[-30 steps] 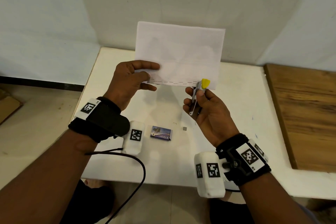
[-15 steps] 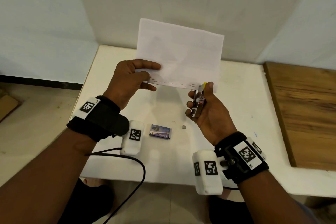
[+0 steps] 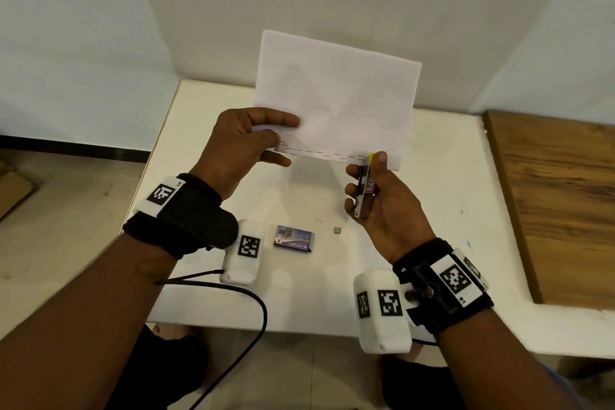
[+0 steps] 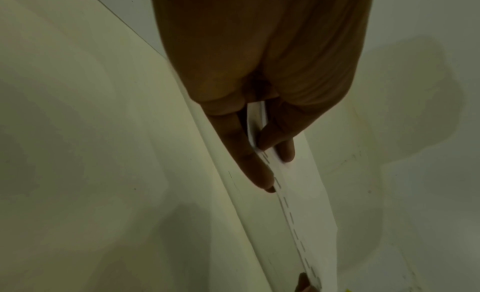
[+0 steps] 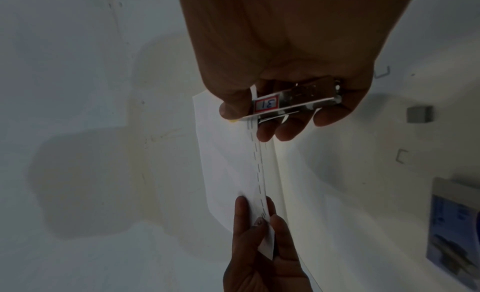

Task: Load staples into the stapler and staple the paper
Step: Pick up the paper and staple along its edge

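Note:
A folded white paper (image 3: 336, 100) is held up over the table, with a row of staples along its lower edge. My left hand (image 3: 246, 143) pinches its lower left corner between thumb and fingers. My right hand (image 3: 376, 193) grips a small metal stapler (image 3: 365, 188) with a yellow tip and a red-edged label, thumb on top; its mouth sits on the paper's lower right edge. The right wrist view shows the stapler (image 5: 291, 101) closed over the paper (image 5: 228, 169) at the end of the staple row. The left wrist view shows fingers (image 4: 249, 159) on the stapled edge of the paper (image 4: 303, 204).
On the white table (image 3: 432, 210) lie a purple staple box (image 3: 294, 238), a small grey block of staples (image 3: 337, 229) and a loose staple (image 3: 318, 220). A wooden board (image 3: 559, 203) lies at the right. White walls stand close behind.
The stapler's yellow tip has gone from open beside the paper edge to pressed shut under my right thumb. The paper tilted slightly; my left hand kept its grip.

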